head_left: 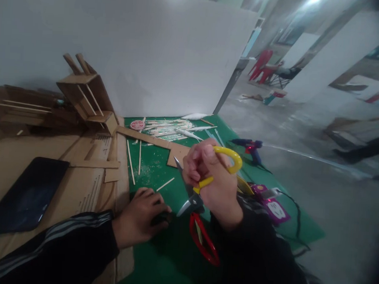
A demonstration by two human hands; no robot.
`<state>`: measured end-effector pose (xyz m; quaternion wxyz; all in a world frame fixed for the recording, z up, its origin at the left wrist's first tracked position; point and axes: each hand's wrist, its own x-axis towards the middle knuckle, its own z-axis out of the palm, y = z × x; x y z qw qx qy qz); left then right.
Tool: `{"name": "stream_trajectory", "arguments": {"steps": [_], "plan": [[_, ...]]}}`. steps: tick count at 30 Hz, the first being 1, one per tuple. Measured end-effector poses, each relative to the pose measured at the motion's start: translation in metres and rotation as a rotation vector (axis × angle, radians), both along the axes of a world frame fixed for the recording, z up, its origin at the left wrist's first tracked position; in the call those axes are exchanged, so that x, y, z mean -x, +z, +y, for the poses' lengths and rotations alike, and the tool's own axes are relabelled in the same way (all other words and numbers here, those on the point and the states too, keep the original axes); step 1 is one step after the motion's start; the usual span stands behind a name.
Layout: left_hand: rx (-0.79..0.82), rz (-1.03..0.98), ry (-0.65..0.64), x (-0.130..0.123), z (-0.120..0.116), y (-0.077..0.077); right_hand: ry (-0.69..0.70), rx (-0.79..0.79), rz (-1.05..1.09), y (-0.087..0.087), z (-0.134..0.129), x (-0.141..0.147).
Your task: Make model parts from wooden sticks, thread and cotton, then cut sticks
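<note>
My right hand (217, 186) is closed around the yellow handle of a pair of scissors (194, 202), held above the green table (153, 157). The scissor blades are apart and point left. A red handle (204, 241) hangs below them, near my right sleeve. My left hand (144, 216) is low over the table, left of the scissors, with its fingers curled down. A dark shape shows under its fingers, too dark to make out. A short thin stick (165, 184) lies just beyond the left fingertips.
A cardboard structure (83, 97) and a dark tablet (27, 196) are at left. Thin sticks (167, 128) are piled at the back. A glue gun (248, 147) and a purple power strip (272, 202) with cables lie at right. A white board (156, 50) stands behind.
</note>
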<state>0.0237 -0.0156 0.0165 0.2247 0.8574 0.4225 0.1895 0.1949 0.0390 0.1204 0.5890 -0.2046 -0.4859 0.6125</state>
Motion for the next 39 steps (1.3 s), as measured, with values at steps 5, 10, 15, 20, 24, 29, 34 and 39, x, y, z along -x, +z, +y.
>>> {"name": "stream_trajectory", "arguments": {"steps": [5, 10, 15, 20, 24, 29, 34, 39], "plan": [[-0.013, -0.018, 0.011, -0.004, 0.002, -0.008, 0.021, -0.011, 0.006, -0.013, -0.005, 0.008], [-0.016, -0.027, 0.011, -0.004, 0.002, -0.007, 0.031, -0.010, 0.008, -0.017, -0.008, 0.012], [-0.026, -0.038, 0.018, -0.004, 0.002, -0.006, 0.031, -0.009, 0.015, -0.013, -0.008, 0.010], [-0.038, -0.040, 0.022, -0.004, 0.002, -0.007, 0.032, 0.004, 0.028, -0.008, -0.008, 0.007], [-0.042, -0.040, 0.019, -0.003, 0.002, -0.007, 0.047, 0.005, 0.035, -0.011, -0.007, 0.008], [-0.049, -0.044, 0.026, -0.004, 0.002, -0.009, 0.038, -0.009, 0.026, -0.016, -0.006, 0.012], [-0.049, -0.040, 0.024, -0.004, 0.003, -0.008, 0.052, -0.012, 0.039, -0.016, -0.005, 0.012], [-0.050, -0.034, 0.018, -0.004, 0.003, -0.009, 0.055, -0.010, 0.027, -0.016, -0.005, 0.012]]}}
